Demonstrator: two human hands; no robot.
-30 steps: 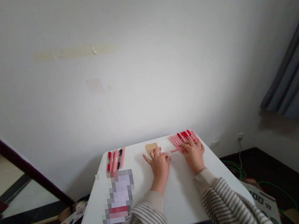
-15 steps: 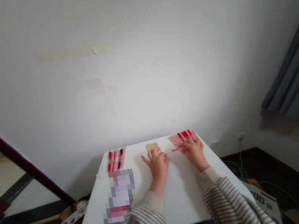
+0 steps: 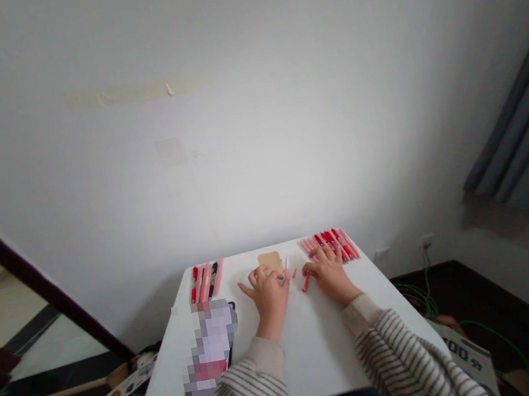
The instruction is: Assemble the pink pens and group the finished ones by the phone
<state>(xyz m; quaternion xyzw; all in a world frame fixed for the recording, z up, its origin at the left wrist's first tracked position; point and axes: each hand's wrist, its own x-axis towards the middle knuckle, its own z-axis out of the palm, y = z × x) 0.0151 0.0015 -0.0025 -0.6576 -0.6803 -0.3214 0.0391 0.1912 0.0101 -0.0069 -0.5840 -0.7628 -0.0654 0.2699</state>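
My left hand [image 3: 269,295] is over the middle of the white table, thumb and forefinger pinched at a slim white pen part [image 3: 286,264] that points up and away. Its other fingers are spread. My right hand [image 3: 331,276] grips a short red-pink pen barrel [image 3: 306,283], tilted with its lower end toward me. A small pink piece [image 3: 294,273] shows between the hands; whether it lies on the table or is held I cannot tell. Just behind my left fingers is a tan rectangular pad [image 3: 270,261]. Beyond my right hand lies a row of pink and red pens [image 3: 343,242].
More pens [image 3: 204,282] in red, pink and black lie at the table's far left. A blurred-out pale case-like object [image 3: 213,345] rests near the left edge of the white table [image 3: 323,364]. The wall [image 3: 252,125] stands right behind the table.
The pen barrel in my right hand has swung from nearly level to tilted down toward me. My left hand has shifted slightly left, and the slim white part shows more upright.
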